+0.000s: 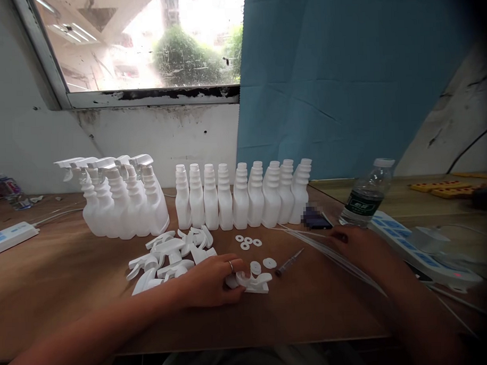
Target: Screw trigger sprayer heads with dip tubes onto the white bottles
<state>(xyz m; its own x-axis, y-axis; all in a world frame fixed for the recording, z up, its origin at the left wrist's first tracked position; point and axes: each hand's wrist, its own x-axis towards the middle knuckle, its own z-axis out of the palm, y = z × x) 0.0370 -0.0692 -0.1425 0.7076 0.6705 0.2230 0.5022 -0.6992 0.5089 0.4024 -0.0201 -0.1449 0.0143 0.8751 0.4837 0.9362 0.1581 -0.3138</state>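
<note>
Working above a brown tabletop (312,318), just inside the front edge. Leaving bare surface for movement along that edge, between the left hand (213,279) and the right hand (353,245). Bordering the back of this room with an upright row of nine white bottles (241,204) and, at back left, a tight cluster of bottles fitted with spray heads (122,208). Limiting clearance on the left with a pile of loose spray heads (172,249), partly hidden by the left hand and forearm; on the right, with a water bottle (362,202) and a power strip (421,251).

Pinching a white spray head (257,283) between left thumb and fingers, closing around one end. Curling the right fingers at a bundle of clear tubes (334,256); being unable to tell a pinch from a touch there.

Holding the spray head directly at the left fingertips, pointing the free end rightward, just in front of two white discs (269,263). Facing four small white rings (251,241) beyond these discs and a slim pointed tool (290,262) to their right, between both hands.
</note>
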